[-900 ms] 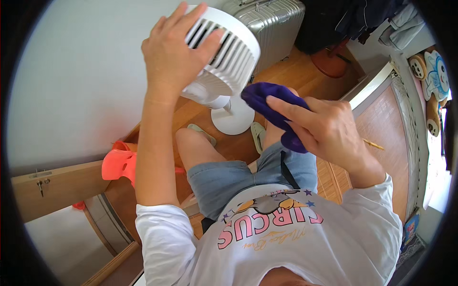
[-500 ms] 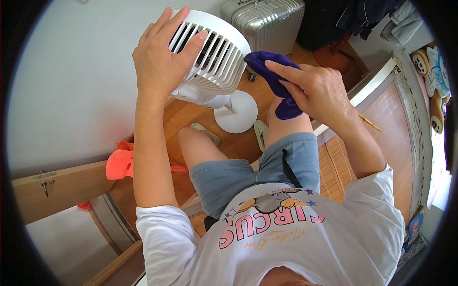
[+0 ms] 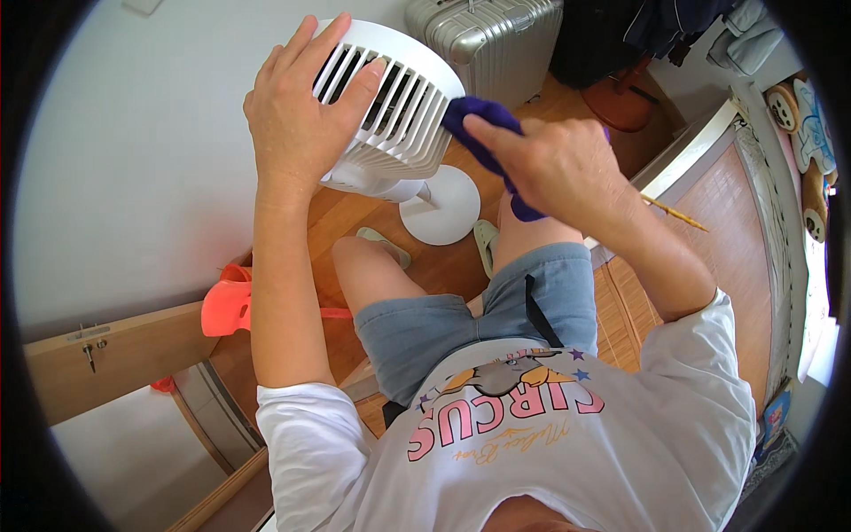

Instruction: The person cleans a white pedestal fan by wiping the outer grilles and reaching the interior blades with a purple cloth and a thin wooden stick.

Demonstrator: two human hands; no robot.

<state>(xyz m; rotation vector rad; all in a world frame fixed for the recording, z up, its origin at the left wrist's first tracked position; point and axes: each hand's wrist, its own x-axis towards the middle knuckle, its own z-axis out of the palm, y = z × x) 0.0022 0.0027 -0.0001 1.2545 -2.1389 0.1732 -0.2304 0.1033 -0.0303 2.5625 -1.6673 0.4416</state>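
A white standing fan (image 3: pixel 403 133) with a slatted head rises from a round base on the floor. My left hand (image 3: pixel 297 111) grips the left side of its head, fingers over the rim and thumb lying across the slats. Bunched in my right hand (image 3: pixel 567 164) is a dark purple cloth (image 3: pixel 486 133), with the index finger stretched along it. The cloth's tip meets the right edge of the fan head. Part of the cloth is hidden behind my right hand.
A silver suitcase (image 3: pixel 496 53) stands behind the fan. To the left are a red-orange plastic object (image 3: pixel 228 308) and an open wooden drawer or door (image 3: pixel 124 359) with a key. On the right runs a bed edge with a woven mat (image 3: pixel 709 239); dark clothes (image 3: pixel 683 27) hang beyond.
My right hand has shifted a little to the left, bringing the purple cloth further onto the fan's side. My left hand keeps its hold in nearly the same place.
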